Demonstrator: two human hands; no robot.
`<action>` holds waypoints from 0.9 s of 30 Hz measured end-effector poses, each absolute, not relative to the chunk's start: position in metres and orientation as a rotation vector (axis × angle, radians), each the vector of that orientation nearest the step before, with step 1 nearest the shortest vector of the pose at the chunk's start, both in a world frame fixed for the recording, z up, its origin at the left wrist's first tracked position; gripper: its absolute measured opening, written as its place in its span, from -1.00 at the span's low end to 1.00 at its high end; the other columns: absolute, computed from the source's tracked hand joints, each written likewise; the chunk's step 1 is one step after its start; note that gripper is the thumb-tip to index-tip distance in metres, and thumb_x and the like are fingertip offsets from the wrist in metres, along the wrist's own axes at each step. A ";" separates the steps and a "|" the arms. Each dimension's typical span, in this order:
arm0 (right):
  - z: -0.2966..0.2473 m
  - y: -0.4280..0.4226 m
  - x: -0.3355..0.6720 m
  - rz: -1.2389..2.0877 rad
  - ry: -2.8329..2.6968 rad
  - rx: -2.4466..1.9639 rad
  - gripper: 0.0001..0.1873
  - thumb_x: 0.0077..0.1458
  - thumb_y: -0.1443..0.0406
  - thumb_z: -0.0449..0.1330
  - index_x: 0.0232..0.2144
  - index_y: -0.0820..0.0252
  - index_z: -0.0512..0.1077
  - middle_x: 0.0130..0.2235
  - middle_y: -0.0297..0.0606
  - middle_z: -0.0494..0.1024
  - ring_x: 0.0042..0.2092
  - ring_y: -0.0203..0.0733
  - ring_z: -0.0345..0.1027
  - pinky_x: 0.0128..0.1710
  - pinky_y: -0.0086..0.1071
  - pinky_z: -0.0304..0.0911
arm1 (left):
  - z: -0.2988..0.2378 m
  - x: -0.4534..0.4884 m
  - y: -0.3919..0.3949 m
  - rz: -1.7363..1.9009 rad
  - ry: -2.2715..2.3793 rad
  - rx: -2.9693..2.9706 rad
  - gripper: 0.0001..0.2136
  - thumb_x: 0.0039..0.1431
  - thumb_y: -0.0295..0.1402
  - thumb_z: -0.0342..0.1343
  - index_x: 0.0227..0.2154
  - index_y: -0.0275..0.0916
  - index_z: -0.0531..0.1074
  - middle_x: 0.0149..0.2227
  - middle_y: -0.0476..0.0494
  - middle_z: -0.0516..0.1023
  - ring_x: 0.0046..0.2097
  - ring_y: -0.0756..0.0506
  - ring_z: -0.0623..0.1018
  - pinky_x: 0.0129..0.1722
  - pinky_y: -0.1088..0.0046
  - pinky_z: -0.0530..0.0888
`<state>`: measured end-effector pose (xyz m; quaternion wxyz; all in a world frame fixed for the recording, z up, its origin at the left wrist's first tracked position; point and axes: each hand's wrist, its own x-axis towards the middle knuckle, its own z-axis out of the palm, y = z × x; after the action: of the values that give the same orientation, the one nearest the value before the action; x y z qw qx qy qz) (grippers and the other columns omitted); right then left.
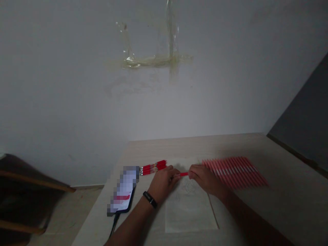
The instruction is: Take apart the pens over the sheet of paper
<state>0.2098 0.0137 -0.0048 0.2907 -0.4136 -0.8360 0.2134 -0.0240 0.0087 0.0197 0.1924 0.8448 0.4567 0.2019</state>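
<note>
— Though dimly lit, shows what at the white sheet [191, 212]?

— Shows two bare hands meeting just over the far edge of the sheet. Shows the left hand [164, 181] pinched tight on one end of a single red pen [183, 174], and the right hand [205, 178] closed on the other end. Holds the pen level and crosswise to the sheet, with only a short stretch of red visible between the fingers. Cannot tell whether lifted off the sheet or resting on it.

— Anything worn?

— Shows a black wristband [150, 199] on the left wrist, just left of the sheet.

— And to either side of the sheet?

— To the left, past the left hand, shows a small bundle of red pens [153, 168] lying together. Further left, shows a phone [123, 191] lying flat, screen blurred, with a dark cable [114, 225] trailing from its near end. To the right, just beyond the right hand, shows a long row of red pens [235, 172] laid side by side, close together and slightly fanned.

— Under and behind the sheet?

— Shows a pale wooden table [282, 205] beneath. Behind, shows a grey-white wall [64, 85] with strips of old yellowed tape [153, 60]. Far to the left of the sheet, off the table, shows part of a dark wooden chair [17, 191].
</note>
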 end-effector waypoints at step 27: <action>-0.019 0.012 0.212 0.528 -2.169 -1.021 -0.64 0.40 0.16 0.00 -0.43 0.16 0.37 -0.39 -0.28 0.45 -0.32 -0.20 0.31 -0.27 -0.33 0.15 | 0.012 -0.020 0.006 0.652 1.084 2.197 -0.62 0.39 -0.18 -0.06 -0.43 -0.24 0.54 -0.50 -0.09 0.54 -0.48 -0.05 0.43 -0.44 0.48 0.18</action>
<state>0.2118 0.0119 -0.0195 0.3367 -0.3918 -0.8320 0.2025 -0.0199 0.0058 0.0120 0.2989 0.8270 0.4080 0.2456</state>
